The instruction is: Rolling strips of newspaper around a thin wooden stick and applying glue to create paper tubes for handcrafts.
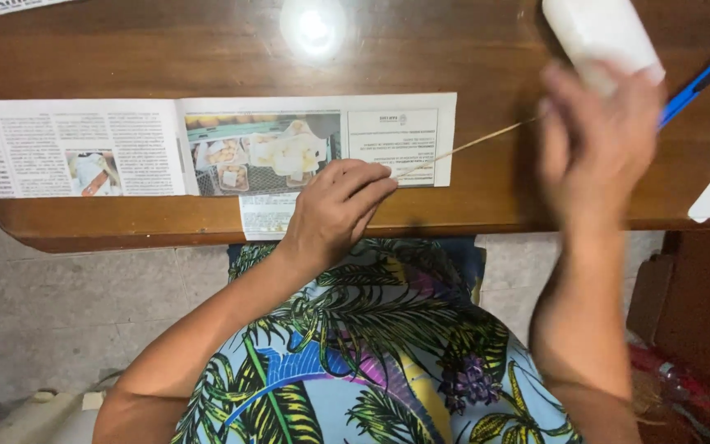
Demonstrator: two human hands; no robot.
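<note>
right hand [597, 140] blurred, white bottle [601, 37] cut off

1 newspaper strip [207, 148], 1 thin stick [470, 146], 1 white bottle [597, 33] — 1 blue cutter [696, 86]

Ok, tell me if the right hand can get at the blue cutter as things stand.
Probably yes. The right hand is raised, blurred, by the white bottle, and the blue cutter lies on the wooden table just beside it, with nothing between them.

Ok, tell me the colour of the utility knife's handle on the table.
Blue, with a dark tip; the utility knife shows in the head view, by the right hand.
</note>
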